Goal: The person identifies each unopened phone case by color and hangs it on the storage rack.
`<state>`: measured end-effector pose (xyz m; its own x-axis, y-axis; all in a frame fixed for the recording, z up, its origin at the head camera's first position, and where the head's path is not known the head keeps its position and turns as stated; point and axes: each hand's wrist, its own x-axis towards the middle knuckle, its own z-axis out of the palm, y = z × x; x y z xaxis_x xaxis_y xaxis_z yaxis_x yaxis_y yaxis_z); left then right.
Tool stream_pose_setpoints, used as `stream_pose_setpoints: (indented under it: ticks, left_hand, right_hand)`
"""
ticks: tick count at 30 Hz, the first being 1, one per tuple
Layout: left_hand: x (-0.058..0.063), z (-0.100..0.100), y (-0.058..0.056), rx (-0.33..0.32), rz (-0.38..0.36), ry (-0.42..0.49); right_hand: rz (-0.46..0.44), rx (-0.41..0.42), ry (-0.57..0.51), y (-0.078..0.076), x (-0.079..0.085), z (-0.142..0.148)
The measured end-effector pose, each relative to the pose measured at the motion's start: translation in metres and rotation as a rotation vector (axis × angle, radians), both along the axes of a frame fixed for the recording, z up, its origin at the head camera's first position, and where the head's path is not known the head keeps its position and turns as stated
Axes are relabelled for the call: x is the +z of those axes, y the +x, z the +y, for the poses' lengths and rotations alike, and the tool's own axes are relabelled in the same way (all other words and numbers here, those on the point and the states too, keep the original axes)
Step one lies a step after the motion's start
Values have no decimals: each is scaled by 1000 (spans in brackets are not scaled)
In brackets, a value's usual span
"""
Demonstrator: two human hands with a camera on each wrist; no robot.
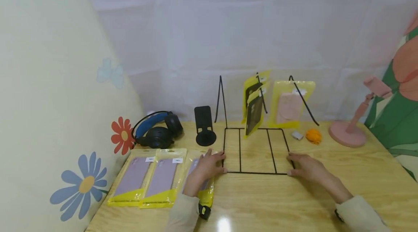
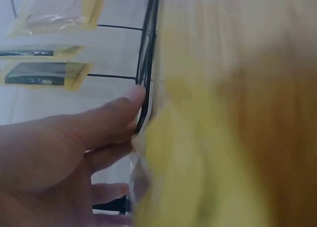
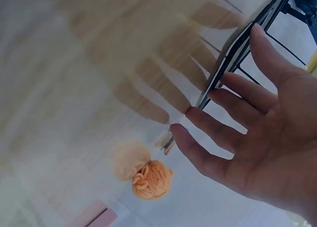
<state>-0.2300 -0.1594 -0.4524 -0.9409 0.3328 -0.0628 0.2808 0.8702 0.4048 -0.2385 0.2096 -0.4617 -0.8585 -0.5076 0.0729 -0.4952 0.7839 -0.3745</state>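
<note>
A black wire display rack (image 1: 268, 152) stands on the table with three upright hook arms. My left hand (image 1: 209, 166) touches its front left corner, thumb at the front rail and extended fingers by the side. At the front right corner, my right hand (image 1: 308, 168) rests its straight, spread fingers (image 3: 213, 133) along the side rail. Packaged dark phone cases (image 1: 254, 112) hang from the middle hook, and a packaged pink phone case (image 1: 289, 107) from the right one. Packaged purple phone cases (image 1: 163, 177) lie on the left, one partly hidden under my left hand and forearm.
Behind the purple cases sit headphones (image 1: 156, 130) and a black phone stand (image 1: 204, 127). To the rack's right are a small white item (image 1: 297, 135), an orange yarn ball (image 1: 313, 136) and a pink stand (image 1: 347, 134). A white cloth (image 1: 196, 43) hangs behind the table.
</note>
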Motion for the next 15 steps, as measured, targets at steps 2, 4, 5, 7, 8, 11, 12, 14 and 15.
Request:
stream_pose_setpoints:
  ticks: [2,4,5,7,8,11,12,14,15]
  left_hand:
    - [1,-1,2,-5,36,-40]
    - [5,-7,5,-10,80,-58]
    - [7,-13,8,-8,104,-59]
    - [13,-30,15,12,150,-55]
    - [16,-42,19,26,173,-56]
    - [26,-87,31,95,230,-97]
    - [29,-105,35,126,240,-123]
    - [32,-142,44,222,222,-175]
    - [32,-160,48,265,204,-198]
  right_hand:
    - [6,11,19,-1,-1,0]
    - [11,27,36,-1,-1,-3]
    - [8,31,40,-2,-1,-4]
    - [-2,30,46,-2,-2,-8]
    - [-7,27,48,-3,-2,-9]
    - [-14,14,46,-3,-1,-11]
    - [-11,11,47,-3,-1,-11]
    - [-4,6,45,-3,0,-10]
    - [0,4,42,-3,0,-9]
